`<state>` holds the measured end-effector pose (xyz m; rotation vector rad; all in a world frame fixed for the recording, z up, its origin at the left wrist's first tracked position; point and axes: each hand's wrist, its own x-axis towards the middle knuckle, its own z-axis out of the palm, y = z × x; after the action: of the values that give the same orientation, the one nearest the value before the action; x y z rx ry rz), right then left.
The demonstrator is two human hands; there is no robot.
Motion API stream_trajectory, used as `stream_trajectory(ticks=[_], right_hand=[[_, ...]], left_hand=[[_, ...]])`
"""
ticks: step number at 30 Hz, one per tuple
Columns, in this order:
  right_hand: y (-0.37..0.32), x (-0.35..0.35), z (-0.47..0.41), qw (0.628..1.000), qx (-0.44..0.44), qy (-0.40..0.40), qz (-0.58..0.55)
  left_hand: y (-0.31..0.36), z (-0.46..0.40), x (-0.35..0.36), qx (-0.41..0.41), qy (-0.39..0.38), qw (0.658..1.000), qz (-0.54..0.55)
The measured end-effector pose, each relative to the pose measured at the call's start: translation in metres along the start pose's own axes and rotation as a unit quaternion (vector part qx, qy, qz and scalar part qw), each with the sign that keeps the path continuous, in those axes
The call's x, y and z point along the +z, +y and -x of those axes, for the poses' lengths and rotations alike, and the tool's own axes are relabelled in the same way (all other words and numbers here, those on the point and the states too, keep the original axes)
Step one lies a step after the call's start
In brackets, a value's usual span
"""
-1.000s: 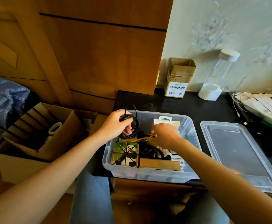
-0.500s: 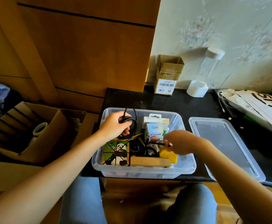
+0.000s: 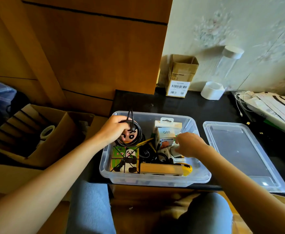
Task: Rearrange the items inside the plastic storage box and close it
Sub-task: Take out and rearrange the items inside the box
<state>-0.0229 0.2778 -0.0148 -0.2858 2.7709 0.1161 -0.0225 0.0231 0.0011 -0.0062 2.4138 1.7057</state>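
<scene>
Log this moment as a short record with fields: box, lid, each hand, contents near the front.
box: clear plastic storage box on the black table, open
lid: clear lid lies flat on the table, right of the box
left hand: left hand grips a coiled black cable over the box's back left
right hand: right hand reaches into the box at a white item; grip unclear
front contents: panda cube, wooden block
</scene>
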Motion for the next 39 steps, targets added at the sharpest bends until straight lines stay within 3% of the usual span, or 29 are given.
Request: stream_trajectory(ticks=[4,9,13,19,23,29,36,39], right_hand=[[-0.004,0.013,-0.009,0.997,-0.008,-0.066,0.030],[-0.005,0.015,-0.013,0.996,0.000,-0.083,0.018],[-0.003,0.013,-0.013,0.994,0.009,-0.029,-0.101],[-0.010,0.021,-0.008,0.988,0.035,0.046,-0.142],[-0.014,0.022,-0.005,0.990,0.019,0.042,-0.130],[-0.002,0.002,0.001,0.997,0.037,0.054,-0.042],[-0.009,-0.009,0.007,0.978,-0.125,-0.096,-0.136],[-0.017,-0.004,0.006,0.967,-0.179,-0.145,-0.105]], left_hand=[[-0.005,0.001,-0.009,-0.016,-0.061,0.994,-0.093],[-0.007,0.001,-0.003,-0.028,-0.128,0.977,-0.167],[-0.008,0.000,-0.001,-0.008,-0.122,0.971,-0.206],[-0.012,-0.001,0.003,0.024,-0.104,0.939,-0.327],[-0.009,-0.001,0.006,0.044,-0.095,0.910,-0.401],[0.000,-0.005,0.011,-0.008,-0.160,0.859,-0.487],[0.011,-0.014,0.010,-0.019,-0.195,0.838,-0.509],[0.017,-0.015,0.014,0.020,-0.141,0.835,-0.532]])
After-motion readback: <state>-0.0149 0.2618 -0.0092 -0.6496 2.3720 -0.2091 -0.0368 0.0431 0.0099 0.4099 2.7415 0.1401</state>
